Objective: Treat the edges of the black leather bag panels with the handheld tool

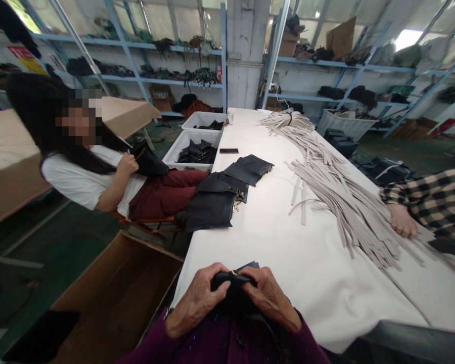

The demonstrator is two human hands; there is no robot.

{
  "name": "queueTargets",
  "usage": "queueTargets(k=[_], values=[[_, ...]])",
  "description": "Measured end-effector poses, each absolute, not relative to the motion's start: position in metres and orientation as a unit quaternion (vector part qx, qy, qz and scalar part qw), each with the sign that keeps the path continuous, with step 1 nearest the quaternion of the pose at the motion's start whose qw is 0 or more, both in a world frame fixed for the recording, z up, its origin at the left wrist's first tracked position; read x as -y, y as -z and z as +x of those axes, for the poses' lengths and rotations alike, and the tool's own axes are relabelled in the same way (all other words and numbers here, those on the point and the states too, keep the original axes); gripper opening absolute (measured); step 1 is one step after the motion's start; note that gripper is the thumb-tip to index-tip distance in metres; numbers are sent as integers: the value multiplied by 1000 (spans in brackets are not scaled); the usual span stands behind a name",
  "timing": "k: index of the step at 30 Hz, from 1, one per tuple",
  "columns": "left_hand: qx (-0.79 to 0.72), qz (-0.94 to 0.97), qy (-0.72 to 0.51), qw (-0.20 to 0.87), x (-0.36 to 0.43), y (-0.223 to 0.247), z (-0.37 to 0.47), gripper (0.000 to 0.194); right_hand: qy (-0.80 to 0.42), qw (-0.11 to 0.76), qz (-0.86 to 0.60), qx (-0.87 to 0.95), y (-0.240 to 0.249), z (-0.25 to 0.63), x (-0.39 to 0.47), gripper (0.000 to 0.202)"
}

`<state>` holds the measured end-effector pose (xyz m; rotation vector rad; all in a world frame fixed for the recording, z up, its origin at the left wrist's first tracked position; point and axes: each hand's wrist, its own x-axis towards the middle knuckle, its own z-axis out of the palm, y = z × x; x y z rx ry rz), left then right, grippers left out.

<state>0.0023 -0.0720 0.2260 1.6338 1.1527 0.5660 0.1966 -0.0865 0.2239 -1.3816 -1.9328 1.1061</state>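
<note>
**Both hands closed on a small black pouch at the near edge of the long white surface**

The long white surface (273, 242) runs away from the camera and serves as the landmark here. Off its left side, on the floor, stands an open brown cardboard box (114, 298). Along its right half lies a wide spread of pale beige strips (337, 197), fanning from a tied bundle at the far end toward the near right. On its left edge, about midway, sits a stack of flat black fabric pieces (222, 197); one of them overhangs the edge. Beyond those, just off the left edge, two white bins (191, 146) hold more black pieces. A black phone (228, 150) lies on the surface beside the nearer bin.

A seated person in a white shirt (83, 177) is off the left side, holding a black piece. From the right edge a co-worker's hand (402, 221) in a checked sleeve rests on the strips.

At the near edge of the surface, the left hand (197, 301) and right hand (267, 298) meet over a black pouch (231, 283) with a small gold fitting on top. The fingers of both hands are curled tightly around it, thumbs pressing its upper edge.
</note>
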Motion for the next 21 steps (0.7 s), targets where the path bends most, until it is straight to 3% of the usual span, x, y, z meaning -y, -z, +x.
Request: queueTargets(k=[6,12,21], values=[[-494,675,-253,486,72,-213,7,18,-426,289,-468,718,-236,201,88,37],[-471,690,-254,487,77,-216,8,23,-407,334,-472,707,-231,199,85,15],[-494,668,-262,490,81,-204,14,21,-447,346,-477,673,-214,199,81,18]])
